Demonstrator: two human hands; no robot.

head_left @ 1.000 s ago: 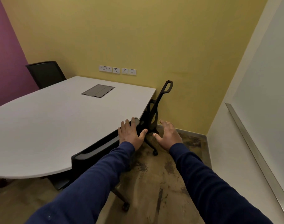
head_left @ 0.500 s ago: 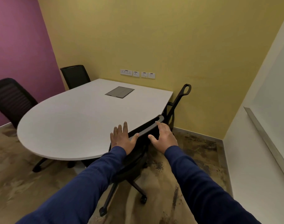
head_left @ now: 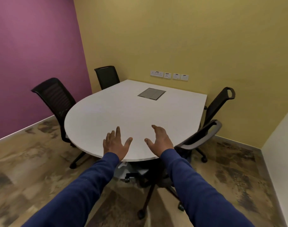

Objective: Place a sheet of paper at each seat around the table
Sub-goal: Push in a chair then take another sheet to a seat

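So, head view: white rounded laminate table (head_left: 123, 112) bare, no sheet of paper visible anywhere. Left hand (head_left: 115, 144) and right hand (head_left: 159, 140) hover over its 6 o'clock edge, fingers spread, empty. Four black mesh chairs around. Judged: nothing placed yet, every seat left.

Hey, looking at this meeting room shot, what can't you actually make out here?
Head view only:
- Seat of the near chair: tucked under the white table.
- Table's base: hidden by the tabletop and both sleeves.
- Wall sockets: too small to read.
- Any paper: none in view; left hand and right hand are open and hold nothing.
- Room to the right: cut off by the frame edge.
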